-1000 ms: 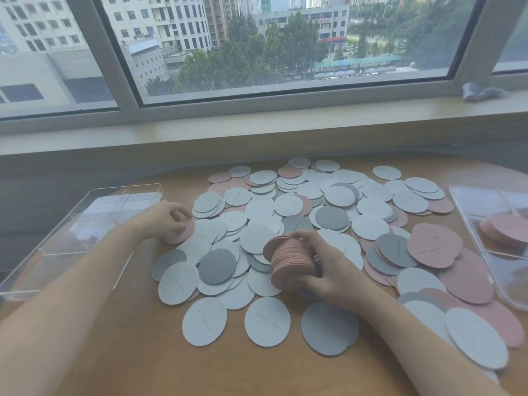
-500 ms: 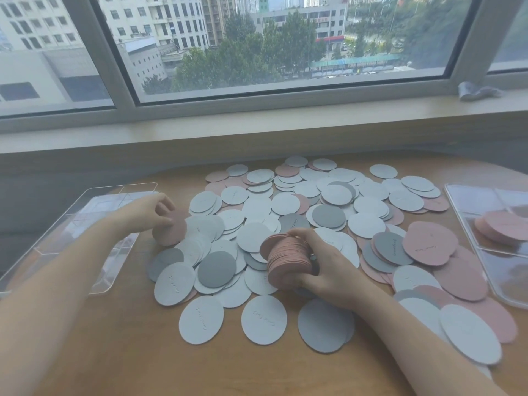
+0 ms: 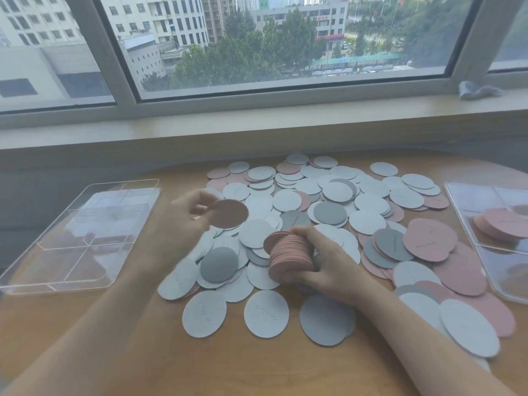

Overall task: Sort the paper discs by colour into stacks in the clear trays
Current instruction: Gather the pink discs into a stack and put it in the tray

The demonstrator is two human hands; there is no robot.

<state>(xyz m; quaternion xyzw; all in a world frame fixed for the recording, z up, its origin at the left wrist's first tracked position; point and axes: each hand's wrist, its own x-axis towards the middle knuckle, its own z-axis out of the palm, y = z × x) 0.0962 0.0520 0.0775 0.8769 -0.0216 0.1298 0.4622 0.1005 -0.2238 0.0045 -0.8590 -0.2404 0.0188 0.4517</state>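
Here, my right hand point(image 3: 325, 264) grips one thick stack of pink discs point(image 3: 290, 257), fingers curled over its top and thumb under its near end; the stack lies tilted on its side just above the loose pile. My left hand point(image 3: 183, 221) is raised over the left part of the pile, motion-blurred, pinching a single pink disc point(image 3: 230, 213) between thumb and fingertips; that disc hangs clear of the table.

Below both hands, the loose discs point(image 3: 311, 201) spread across the wooden table point(image 3: 120, 338) in three colours: light grey, dark grey, pink. Light grey dominates by far, too many and too overlapped to count. Dark grey faces I can pick out: roughly seven, among them one near the left wrist point(image 3: 218, 265), one mid-pile point(image 3: 330, 212) and one large at the near edge point(image 3: 327, 320). Pink ones show mostly at the far left rim and in a cluster of bigger discs on the right point(image 3: 430, 240).

Two clear trays. The left tray point(image 3: 57, 281) sits beside the pile, divided into compartments; nothing coloured visible in it. The right tray point(image 3: 468, 224) is cut by the frame edge and holds one low stack of pink discs point(image 3: 504, 225) in a far compartment.

Beyond: windowsill point(image 3: 257, 121), with one crumpled pale object point(image 3: 475, 90) at its right end; I cannot tell what it is.
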